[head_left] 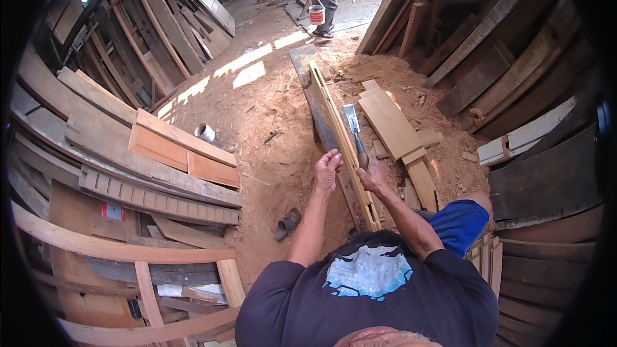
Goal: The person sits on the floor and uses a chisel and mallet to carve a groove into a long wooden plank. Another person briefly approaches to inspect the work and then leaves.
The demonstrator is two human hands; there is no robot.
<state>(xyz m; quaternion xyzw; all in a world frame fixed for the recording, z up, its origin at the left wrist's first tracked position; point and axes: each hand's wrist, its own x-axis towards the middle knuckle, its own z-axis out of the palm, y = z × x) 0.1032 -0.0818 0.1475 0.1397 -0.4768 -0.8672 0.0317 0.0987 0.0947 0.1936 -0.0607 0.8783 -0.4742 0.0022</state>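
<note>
A long pale wooden frame piece (335,115) lies on a darker plank, running away from me over the sawdust floor. My right hand (369,172) is shut on the handle of a wide flat chisel (352,123), whose steel blade points away along the piece's right side. My left hand (328,168) is a closed fist against the left edge of the wooden piece, level with the chisel handle. Whether it holds anything I cannot tell.
Short pale boards (393,125) lie right of the piece. Stacked planks and curved frames (148,160) crowd the left, dark boards (533,77) lean at right. A small white can (205,132) and a sandal (286,223) sit on the sawdust. A person with a bucket (317,14) stands far off.
</note>
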